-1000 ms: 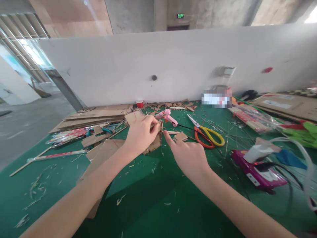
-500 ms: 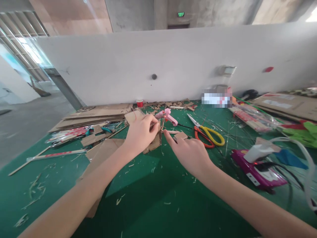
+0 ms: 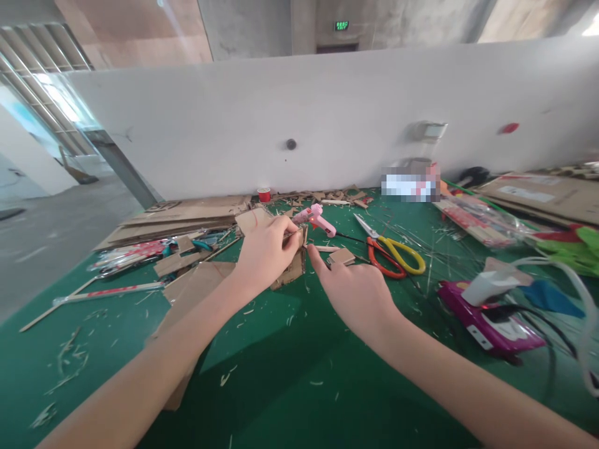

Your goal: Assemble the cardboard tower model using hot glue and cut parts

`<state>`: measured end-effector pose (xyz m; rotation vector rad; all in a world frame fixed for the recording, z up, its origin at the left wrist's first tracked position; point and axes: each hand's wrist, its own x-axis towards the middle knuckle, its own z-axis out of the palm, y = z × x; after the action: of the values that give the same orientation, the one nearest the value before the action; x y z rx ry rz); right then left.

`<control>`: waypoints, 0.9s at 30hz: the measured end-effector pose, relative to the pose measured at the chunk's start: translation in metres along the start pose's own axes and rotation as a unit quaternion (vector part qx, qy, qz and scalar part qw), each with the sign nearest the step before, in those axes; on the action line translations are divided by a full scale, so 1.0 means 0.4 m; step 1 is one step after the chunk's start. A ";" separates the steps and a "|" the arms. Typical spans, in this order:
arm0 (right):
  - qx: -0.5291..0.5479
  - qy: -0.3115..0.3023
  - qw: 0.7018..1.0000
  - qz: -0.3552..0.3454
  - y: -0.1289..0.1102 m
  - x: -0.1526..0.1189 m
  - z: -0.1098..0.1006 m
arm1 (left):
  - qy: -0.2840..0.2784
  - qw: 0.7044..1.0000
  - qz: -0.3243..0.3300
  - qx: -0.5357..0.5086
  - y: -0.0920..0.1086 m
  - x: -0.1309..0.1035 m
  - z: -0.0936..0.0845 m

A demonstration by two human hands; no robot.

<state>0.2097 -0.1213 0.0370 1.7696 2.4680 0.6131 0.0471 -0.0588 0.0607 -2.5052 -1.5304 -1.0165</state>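
Near the middle of the table, my left hand (image 3: 269, 249) is closed on a small cardboard piece (image 3: 291, 274) that stands on edge. The fingertips pinch its upper part, and the hand covers much of it. From the right, my right hand (image 3: 360, 290) points its stretched index finger at the cardboard's right edge, with the tip at or touching it. Its other fingers are bent, and the thumb is hidden. Just behind the cardboard lies a pink glue gun (image 3: 318, 219). A small cardboard scrap (image 3: 341, 256) lies beyond my right hand.
Scissors (image 3: 388, 249) with orange and yellow handles lie right of the hands. A purple power strip (image 3: 491, 324) with plugs and cables sits at the right. Cardboard sheets (image 3: 182, 215) are stacked at the back left. Scraps and shavings litter the green table (image 3: 290, 386).
Both hands stay almost where they were. My right index finger has shifted very slightly at the cardboard's edge; the view has moved a little.
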 end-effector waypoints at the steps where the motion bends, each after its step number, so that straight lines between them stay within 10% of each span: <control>1: -0.011 0.000 1.000 -0.009 0.000 0.000 -0.005 | -0.001 1.000 -0.001 0.000 0.001 0.000 0.000; 12: -0.027 0.089 0.996 0.004 0.077 -0.014 0.125 | 0.004 1.000 0.005 -0.030 -0.010 0.001 0.003; 21: 0.170 -0.004 0.978 0.124 0.081 0.007 0.095 | -0.013 0.996 0.037 -0.080 -0.034 0.003 -0.003; 27: 0.195 0.127 0.969 0.080 0.081 0.021 0.105 | -0.095 0.987 0.065 -0.109 -0.065 0.022 -0.048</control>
<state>0.2470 -0.0925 0.0110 2.1683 2.7938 0.4017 0.0192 -0.0452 0.0729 -2.8859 -1.3390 -1.0010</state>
